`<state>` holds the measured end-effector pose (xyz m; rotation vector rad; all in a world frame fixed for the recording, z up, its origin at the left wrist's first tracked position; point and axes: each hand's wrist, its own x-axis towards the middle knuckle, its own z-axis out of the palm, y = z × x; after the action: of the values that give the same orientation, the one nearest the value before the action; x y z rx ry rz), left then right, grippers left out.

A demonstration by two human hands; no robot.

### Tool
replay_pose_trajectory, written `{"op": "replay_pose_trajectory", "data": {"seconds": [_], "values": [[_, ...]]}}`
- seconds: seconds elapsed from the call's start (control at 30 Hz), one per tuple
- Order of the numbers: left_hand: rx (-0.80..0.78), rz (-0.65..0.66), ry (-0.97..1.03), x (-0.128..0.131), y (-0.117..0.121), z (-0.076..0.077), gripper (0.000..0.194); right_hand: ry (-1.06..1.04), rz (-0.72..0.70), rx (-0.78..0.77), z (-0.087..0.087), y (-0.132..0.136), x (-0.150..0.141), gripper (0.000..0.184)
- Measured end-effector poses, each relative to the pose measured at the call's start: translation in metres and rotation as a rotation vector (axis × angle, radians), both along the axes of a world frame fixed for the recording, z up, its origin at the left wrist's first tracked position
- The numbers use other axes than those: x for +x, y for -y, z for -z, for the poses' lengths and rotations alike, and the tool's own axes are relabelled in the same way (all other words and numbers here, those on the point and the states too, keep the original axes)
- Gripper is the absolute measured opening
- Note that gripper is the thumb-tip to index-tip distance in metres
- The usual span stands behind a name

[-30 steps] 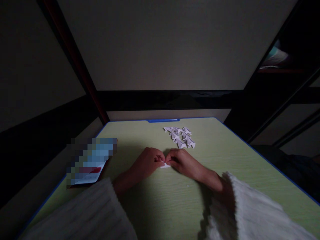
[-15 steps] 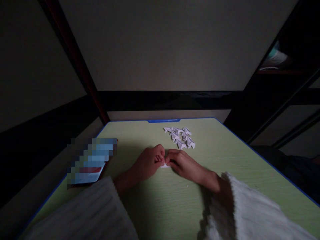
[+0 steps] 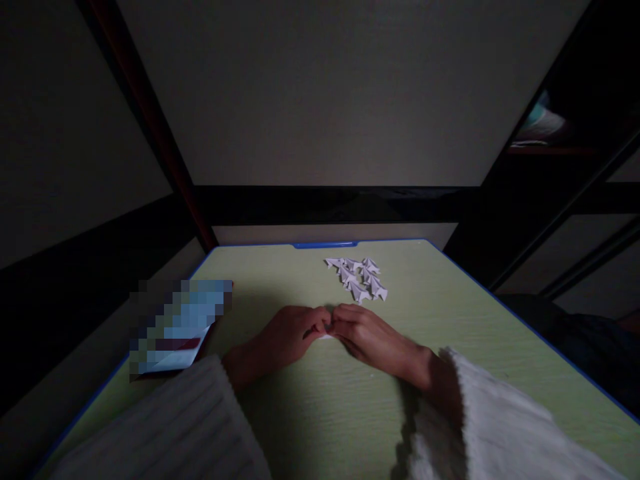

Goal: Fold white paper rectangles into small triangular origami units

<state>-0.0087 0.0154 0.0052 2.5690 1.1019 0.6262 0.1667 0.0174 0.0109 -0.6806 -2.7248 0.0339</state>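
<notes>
Between my two hands, low over the table, is a small piece of white paper (image 3: pixel 327 337), mostly hidden by fingers. My left hand (image 3: pixel 295 329) is closed, its thumb and fingertips pinching the paper from the left. From the right, my right hand (image 3: pixel 363 331) grips the same piece with bent fingers. Both sets of fingertips nearly meet above it. Just beyond the hands lies a cluster of several folded white paper pieces (image 3: pixel 357 275), pointed in shape and close together.
The pale green table (image 3: pixel 320 413) has a blue rim and a blue handle strip (image 3: pixel 325 245) at its far edge. On the left lies a pixelated, tablet-like device (image 3: pixel 185 327). Cabinet panels (image 3: pixel 330 100) stand behind, and a shelf (image 3: pixel 550 150) holds cloth-like things at right.
My left hand has lowered and its fingers have curled in over the paper, so less of it shows. The right fingers have shifted slightly. The camera view has tilted a little.
</notes>
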Motion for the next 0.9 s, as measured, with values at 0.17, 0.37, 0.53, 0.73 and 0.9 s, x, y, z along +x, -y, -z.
{"op": "replay_pose_trajectory", "data": {"seconds": [0.17, 0.37, 0.53, 0.73, 0.9], "values": [[0.048, 0.045, -0.103, -0.003, 0.001, -0.001, 0.010, 0.053, 0.009, 0.020, -0.004, 0.001, 0.000, 0.020], [0.063, 0.050, -0.181, -0.003, 0.006, -0.004, 0.016, 0.117, 0.037, 0.119, -0.004, 0.007, 0.001, 0.020], [0.066, 0.080, -0.221, -0.002, 0.008, -0.005, 0.019, 0.177, 0.058, 0.156, -0.003, 0.010, 0.001, 0.016], [0.032, 0.063, -0.201, -0.002, 0.008, 0.002, 0.021, 0.186, 0.082, 0.153, -0.005, 0.011, 0.000, 0.016], [0.031, 0.051, -0.195, -0.003, 0.010, 0.003, 0.022, 0.193, 0.086, 0.122, -0.005, 0.013, 0.002, 0.015]]}}
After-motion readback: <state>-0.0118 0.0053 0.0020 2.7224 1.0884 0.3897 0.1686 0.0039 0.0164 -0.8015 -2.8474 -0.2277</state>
